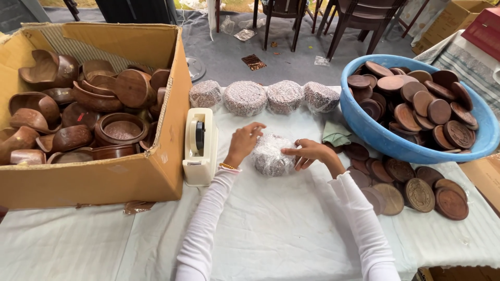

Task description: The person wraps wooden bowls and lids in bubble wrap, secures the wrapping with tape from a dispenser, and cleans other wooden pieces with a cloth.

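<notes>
Wrapping is partway along, judging by how things are lying. At the left of the frame a large brown cardboard box point(94, 171) is sitting, still heaped with dark, unwrapped wooden bowls point(78, 109); one of them is carrying a small red sticker, too small to make out. Just right of the box a cream-coloured desktop tape dispenser point(199, 145) is standing on the white cloth-covered table point(271, 234).

At centre, the left hand point(242, 143) is cupping the left edge of a round bundle in clear bubble wrap point(272, 155), fingers curled over its top, while the right hand point(308, 153) is pressing flat against its right side; whether tape is being pinched is unclear.

Above them, four finished bubble-wrapped round bundles point(263, 97) are standing in a row. A folded green cloth point(336, 134) is lying just to the right. At the right, a blue plastic tub point(411, 148) is holding many round wooden lids point(416, 104), and more loose carved lids point(411, 187) are lying below it, all unwrapped.
</notes>
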